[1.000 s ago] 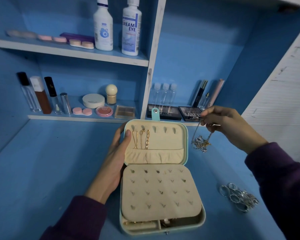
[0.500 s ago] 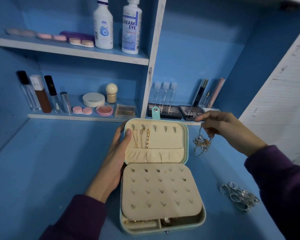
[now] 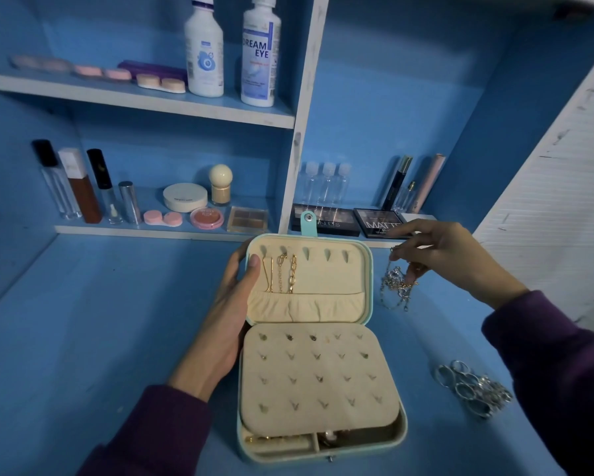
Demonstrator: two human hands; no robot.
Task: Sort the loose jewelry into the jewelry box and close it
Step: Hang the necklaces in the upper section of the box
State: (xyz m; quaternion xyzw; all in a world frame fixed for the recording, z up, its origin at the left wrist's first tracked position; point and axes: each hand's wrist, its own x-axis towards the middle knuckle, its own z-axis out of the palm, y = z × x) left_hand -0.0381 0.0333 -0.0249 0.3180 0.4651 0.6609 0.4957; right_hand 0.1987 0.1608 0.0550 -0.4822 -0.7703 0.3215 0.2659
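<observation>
Since a second ago: the silver chains (image 3: 393,286) no longer hang as one long strand. They are bunched up under the right hand (image 3: 450,255), with a loop dangling below. The bundle is a touch nearer the box's right edge but still apart from it. Left hand (image 3: 227,314), box and rings have not moved.

The right hand pinches the silver chains between thumb and fingers, index finger stretched left. The chains are in the air, just right of the open lid (image 3: 323,305), not in the box yet.

The left hand grips the jewelry box (image 3: 404,431) by the lid's left edge, thumb pressed on the inner face and fingers behind.

The box is a rounded rectangle with a smooth mint shell and soft cream velvety lining. The lid stands up at the far side with a row of hooks, a gathered pocket and a snap tab (image 3: 307,221) on top. Three gold chains (image 3: 282,273) hang from the left hooks into the pocket, one with chunky links and two thin.

A padded earring panel (image 3: 319,376), dotted with small notched holes, covers the base. Compartments peek out at its near edge.

A pile of shiny silver rings (image 3: 474,389) lies loose on the matte blue table (image 3: 82,338), right of the box.

Far shelves hold white plastic bottles (image 3: 204,46) and flat dark palettes (image 3: 326,219).
</observation>
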